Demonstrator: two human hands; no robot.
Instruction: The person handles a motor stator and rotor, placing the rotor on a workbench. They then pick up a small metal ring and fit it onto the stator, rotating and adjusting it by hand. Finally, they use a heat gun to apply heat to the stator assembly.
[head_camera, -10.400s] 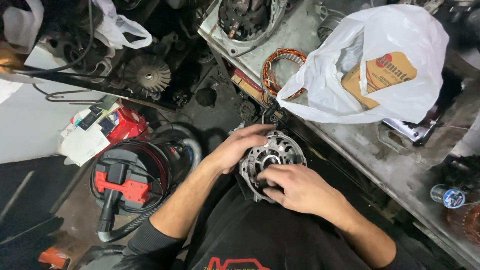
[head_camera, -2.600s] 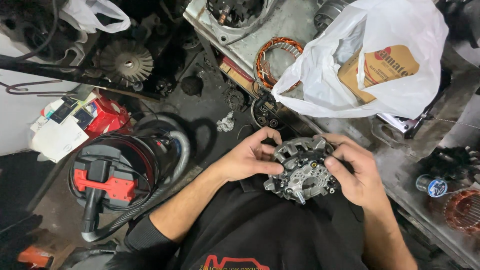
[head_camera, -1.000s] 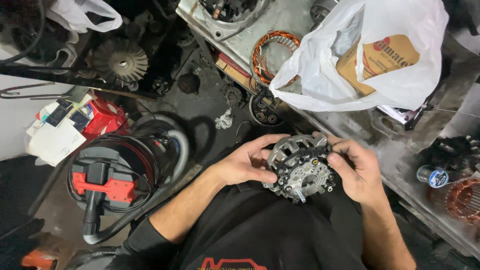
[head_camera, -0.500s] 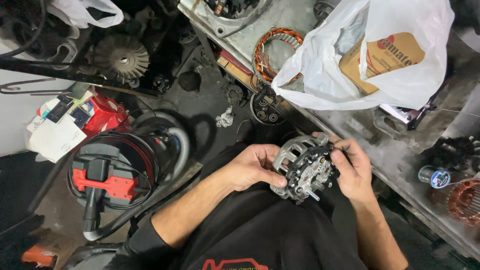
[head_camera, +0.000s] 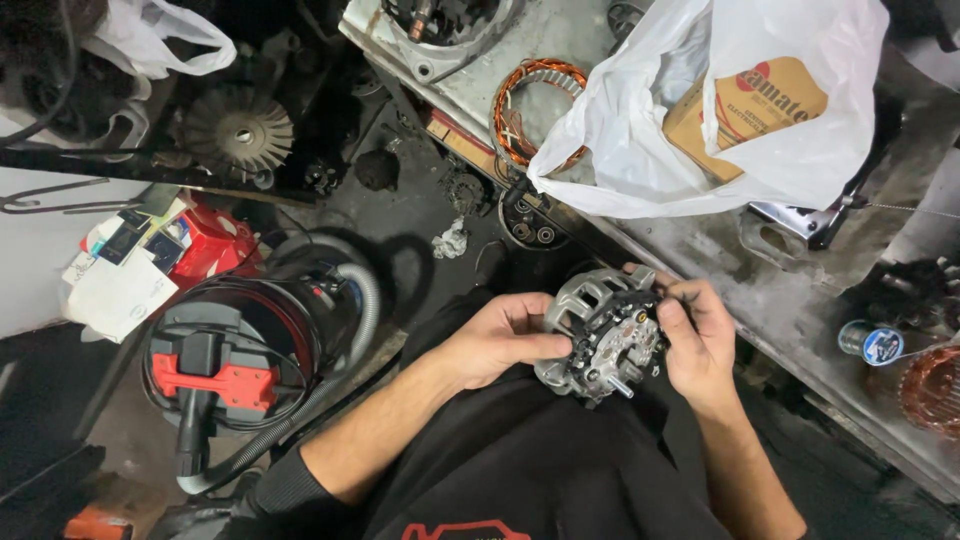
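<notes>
Head view: cluttered workshop floor is lying below, with a red vacuum cleaner (head_camera: 225, 375) at left and a grimy surface (head_camera: 800, 300) at right carrying a white plastic bag (head_camera: 650, 150) and a copper stator winding (head_camera: 535, 105). Left hand (head_camera: 495, 340) and right hand (head_camera: 700, 335) are each grasping the alternator housing (head_camera: 600, 335) above the lap.

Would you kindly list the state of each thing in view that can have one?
Alternator housing: held above the lap, tilted, inner parts exposed.
Left hand: gripping the housing's side.
Right hand: fingers on the housing's far edge.
White plastic bag: open, cardboard box inside.
Copper winding: bare, lying on the bench.
Vacuum cleaner: on the floor, hose coiled around.
</notes>
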